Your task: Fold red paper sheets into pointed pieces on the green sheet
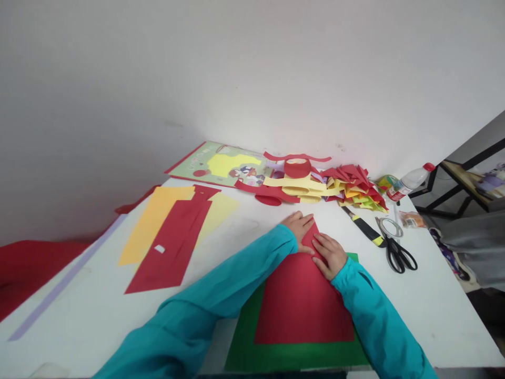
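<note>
A large red paper sheet (303, 305) lies over a green sheet (252, 342) at the table's front. Its far end comes to a narrow, seemingly folded point between my hands. My left hand (299, 230) presses on the left side of that point, fingers stretched out and thumb apart. From the right, my right hand (330, 256) rests on the same end, its fingers extended over the red paper. Neither hand is closed round anything. The underside of the fold is hidden by my fingers.
Right of my hands lie black scissors (398, 255), a utility knife (365, 227) and a tape roll (390, 227). A bottle (410, 181) stands behind them. Folded papers (355, 184), paper strips (295, 184) and a picture board (224, 163) sit along the wall. Red cut paper (173, 242) lies left.
</note>
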A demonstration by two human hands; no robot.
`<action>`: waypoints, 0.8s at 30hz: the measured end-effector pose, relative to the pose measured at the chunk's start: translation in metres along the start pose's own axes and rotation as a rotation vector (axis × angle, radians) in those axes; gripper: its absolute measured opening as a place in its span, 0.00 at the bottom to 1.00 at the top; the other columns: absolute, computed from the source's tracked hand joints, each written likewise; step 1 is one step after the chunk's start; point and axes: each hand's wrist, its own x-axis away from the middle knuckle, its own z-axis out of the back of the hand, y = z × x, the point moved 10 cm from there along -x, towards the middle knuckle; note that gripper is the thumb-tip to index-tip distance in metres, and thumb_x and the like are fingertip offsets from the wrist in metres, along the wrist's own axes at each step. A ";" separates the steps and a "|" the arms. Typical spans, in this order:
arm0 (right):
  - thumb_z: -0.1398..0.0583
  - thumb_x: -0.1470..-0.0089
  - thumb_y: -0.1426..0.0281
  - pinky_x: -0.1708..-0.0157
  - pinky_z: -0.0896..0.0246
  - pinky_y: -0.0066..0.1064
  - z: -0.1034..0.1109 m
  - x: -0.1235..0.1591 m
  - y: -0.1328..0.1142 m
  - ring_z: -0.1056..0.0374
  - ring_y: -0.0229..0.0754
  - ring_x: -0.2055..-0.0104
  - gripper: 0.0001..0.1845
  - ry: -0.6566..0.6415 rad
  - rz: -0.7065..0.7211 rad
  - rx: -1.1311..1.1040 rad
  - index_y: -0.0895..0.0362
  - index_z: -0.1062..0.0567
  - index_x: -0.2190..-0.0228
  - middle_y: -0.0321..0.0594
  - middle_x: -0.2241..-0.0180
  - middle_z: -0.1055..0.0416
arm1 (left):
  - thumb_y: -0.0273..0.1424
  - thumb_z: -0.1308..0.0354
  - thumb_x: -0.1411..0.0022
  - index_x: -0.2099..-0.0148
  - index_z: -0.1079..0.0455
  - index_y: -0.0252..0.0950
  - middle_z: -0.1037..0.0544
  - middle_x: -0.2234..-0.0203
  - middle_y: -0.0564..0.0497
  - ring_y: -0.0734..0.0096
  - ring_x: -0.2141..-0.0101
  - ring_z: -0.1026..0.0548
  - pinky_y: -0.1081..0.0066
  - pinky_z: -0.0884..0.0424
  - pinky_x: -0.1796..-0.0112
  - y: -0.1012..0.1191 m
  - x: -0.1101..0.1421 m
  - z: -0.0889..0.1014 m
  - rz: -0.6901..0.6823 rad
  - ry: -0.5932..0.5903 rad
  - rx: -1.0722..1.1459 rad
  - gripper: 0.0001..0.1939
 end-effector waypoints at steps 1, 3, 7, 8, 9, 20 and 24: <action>0.48 0.44 0.62 0.46 0.42 0.47 0.000 0.000 0.000 0.46 0.51 0.41 0.25 0.000 -0.002 -0.001 0.61 0.34 0.47 0.50 0.45 0.38 | 0.61 0.49 0.55 0.40 0.44 0.28 0.42 0.41 0.37 0.51 0.56 0.38 0.60 0.45 0.53 0.000 0.000 0.000 0.002 -0.005 0.000 0.51; 0.48 0.44 0.62 0.46 0.42 0.47 0.001 0.000 0.000 0.46 0.51 0.41 0.25 0.003 -0.004 -0.002 0.61 0.33 0.48 0.50 0.45 0.38 | 0.61 0.49 0.56 0.40 0.44 0.27 0.41 0.41 0.37 0.51 0.56 0.38 0.60 0.45 0.53 0.001 0.000 0.001 0.003 -0.008 -0.002 0.51; 0.48 0.44 0.62 0.46 0.42 0.47 0.002 0.000 -0.002 0.45 0.52 0.42 0.25 0.018 -0.002 -0.001 0.62 0.32 0.49 0.50 0.45 0.37 | 0.61 0.49 0.55 0.40 0.43 0.26 0.41 0.41 0.38 0.52 0.56 0.38 0.60 0.44 0.54 0.004 0.002 0.003 -0.001 -0.013 -0.011 0.51; 0.48 0.44 0.62 0.47 0.41 0.47 0.003 0.000 -0.002 0.45 0.52 0.42 0.25 0.020 -0.003 -0.001 0.62 0.32 0.49 0.50 0.46 0.37 | 0.61 0.49 0.55 0.41 0.43 0.26 0.41 0.41 0.38 0.51 0.57 0.38 0.60 0.44 0.54 0.004 0.003 0.003 0.000 -0.019 -0.014 0.51; 0.48 0.44 0.62 0.47 0.41 0.47 0.003 0.000 -0.002 0.45 0.52 0.42 0.24 0.023 -0.005 -0.001 0.62 0.32 0.49 0.50 0.46 0.37 | 0.61 0.49 0.55 0.41 0.42 0.26 0.41 0.41 0.37 0.51 0.57 0.38 0.60 0.44 0.54 0.006 0.005 0.003 0.001 -0.022 -0.014 0.51; 0.47 0.44 0.62 0.47 0.42 0.47 0.001 0.000 -0.001 0.46 0.51 0.41 0.25 0.010 -0.031 -0.028 0.59 0.33 0.48 0.49 0.46 0.37 | 0.58 0.49 0.51 0.43 0.40 0.28 0.38 0.44 0.37 0.50 0.56 0.38 0.57 0.42 0.55 0.016 0.015 0.009 -0.007 -0.027 -0.011 0.44; 0.47 0.44 0.62 0.46 0.42 0.47 0.001 0.000 -0.001 0.46 0.52 0.42 0.24 0.010 -0.043 -0.039 0.61 0.32 0.49 0.50 0.46 0.36 | 0.60 0.48 0.54 0.45 0.39 0.28 0.41 0.42 0.36 0.47 0.56 0.38 0.57 0.41 0.56 0.012 0.009 0.014 -0.004 -0.053 -0.005 0.46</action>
